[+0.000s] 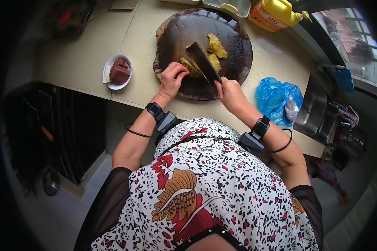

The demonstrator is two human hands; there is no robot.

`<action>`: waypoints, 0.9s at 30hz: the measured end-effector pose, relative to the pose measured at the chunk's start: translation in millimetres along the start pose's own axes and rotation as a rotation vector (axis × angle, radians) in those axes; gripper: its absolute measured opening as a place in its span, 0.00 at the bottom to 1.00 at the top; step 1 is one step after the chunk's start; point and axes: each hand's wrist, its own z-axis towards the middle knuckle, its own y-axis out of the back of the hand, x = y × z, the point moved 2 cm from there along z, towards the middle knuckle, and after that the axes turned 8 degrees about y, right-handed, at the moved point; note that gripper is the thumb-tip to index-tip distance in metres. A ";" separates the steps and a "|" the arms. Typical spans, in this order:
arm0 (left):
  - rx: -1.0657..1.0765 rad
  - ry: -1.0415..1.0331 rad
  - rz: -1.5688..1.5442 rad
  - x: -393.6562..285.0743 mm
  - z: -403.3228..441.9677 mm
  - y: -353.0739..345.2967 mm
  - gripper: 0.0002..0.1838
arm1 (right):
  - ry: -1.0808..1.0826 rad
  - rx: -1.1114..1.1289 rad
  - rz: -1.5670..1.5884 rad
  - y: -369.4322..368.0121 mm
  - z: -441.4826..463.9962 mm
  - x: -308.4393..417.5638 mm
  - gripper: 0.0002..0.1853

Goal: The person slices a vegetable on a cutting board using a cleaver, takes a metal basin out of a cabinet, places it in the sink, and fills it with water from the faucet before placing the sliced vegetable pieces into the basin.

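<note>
My right hand (231,95) is wrapped round the handle of a dark-bladed cleaver (203,62), whose blade slants up and left over a round wooden chopping board (234,71). Yellow pieces that look like ginger (189,67) lie against the blade's left side. My left hand (171,79) is closed there, fingertips pressed together at the left end of these pieces; the exact grip is partly hidden. More ginger (216,45) rests on the board to the right of the blade, in irregular chunks.
A white bowl (123,85) with a dark reddish block stands left of the board. To the right lie a blue plastic bag (276,100) and a metal sink (312,111). A yellow pump bottle (272,16) and a clear container (238,7) stand behind.
</note>
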 end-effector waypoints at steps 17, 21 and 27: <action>-0.107 -0.232 0.173 1.6 -3.8 -2.5 0.09 | 0.136 0.180 -0.297 7.1 -12.7 38.5 0.06; -0.135 -0.244 0.170 1.2 -1.8 -6.2 0.08 | 0.166 0.196 -0.315 6.6 -11.0 39.8 0.03; -0.101 -0.171 0.124 9.6 0.4 -10.0 0.07 | 0.122 0.172 -0.245 10.9 3.9 39.3 0.04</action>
